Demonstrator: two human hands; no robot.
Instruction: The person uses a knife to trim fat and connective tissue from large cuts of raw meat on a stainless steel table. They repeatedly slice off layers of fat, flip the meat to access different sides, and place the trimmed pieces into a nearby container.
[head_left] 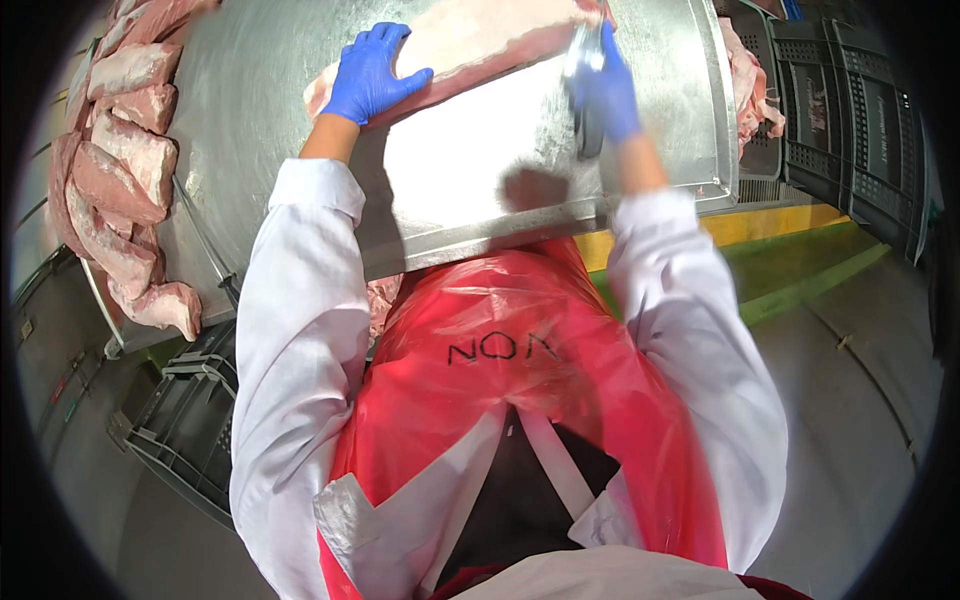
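Observation:
My left hand (370,75) in a blue glove rests with spread fingers on the near left end of a long pale pink meat slab (470,35) on the steel table (250,90). My right hand (610,90), also blue-gloved and blurred, grips a tool (585,60) with shiny metal and dark parts at the slab's right end; its exact kind is unclear. A long thin steel tool (200,225) with a dark handle lies near the table's left side, beside piled pink meat pieces (130,170).
More meat (755,100) lies beyond the table's right edge, next to grey perforated crates (850,130). Another grey crate (185,420) stands low at the left. A yellow and green platform (750,270) shows below the table. My red apron (480,380) is against the near edge.

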